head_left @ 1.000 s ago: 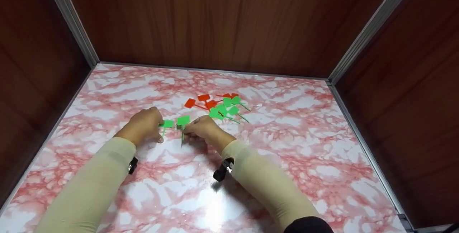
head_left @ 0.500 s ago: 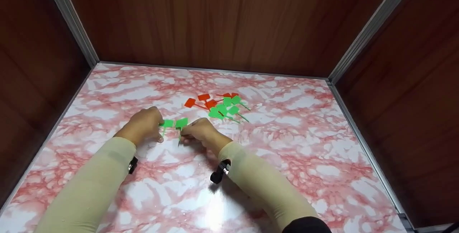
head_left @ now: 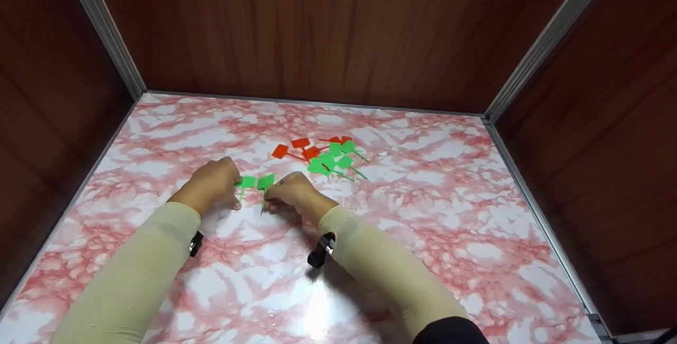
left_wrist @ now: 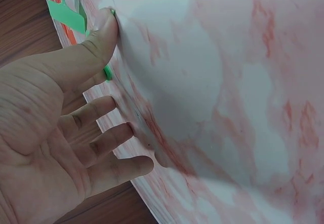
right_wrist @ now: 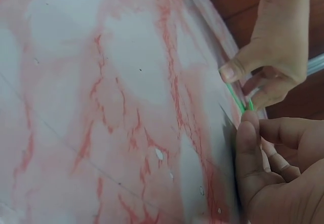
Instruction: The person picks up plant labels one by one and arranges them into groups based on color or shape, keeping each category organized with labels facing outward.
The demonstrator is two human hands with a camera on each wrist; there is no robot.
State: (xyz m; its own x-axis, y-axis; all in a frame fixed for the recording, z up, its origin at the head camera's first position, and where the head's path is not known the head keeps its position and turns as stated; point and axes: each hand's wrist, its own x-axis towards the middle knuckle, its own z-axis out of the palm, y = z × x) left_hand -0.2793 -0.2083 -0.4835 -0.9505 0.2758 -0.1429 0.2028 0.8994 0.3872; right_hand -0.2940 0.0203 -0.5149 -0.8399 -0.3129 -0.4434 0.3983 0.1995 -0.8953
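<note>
My left hand (head_left: 211, 185) rests at a flat green flag-shaped tag (head_left: 248, 182) lying on the table. The thumb is at its thin stem, a finger is at its head, and the other fingers spread out in the left wrist view. Just to the right, my right hand (head_left: 293, 193) pinches the stem of a second green tag (head_left: 266, 180) between thumb and forefinger. Its square head tilts beside the first tag's head, with a narrow gap in the head view. The right wrist view shows both hands (right_wrist: 276, 168) close together, with the tags mostly edge-on.
Behind the right hand lies a loose pile of green tags (head_left: 327, 160) and red tags (head_left: 300, 143), some overlapping. The red-and-white marbled table (head_left: 423, 217) is enclosed by brown wood panels (head_left: 317, 32) with metal edge strips.
My right hand has moved slightly left with its green tag, bringing that tag nearer the other one, and the tag's head has tilted. My left hand has stayed in place.
</note>
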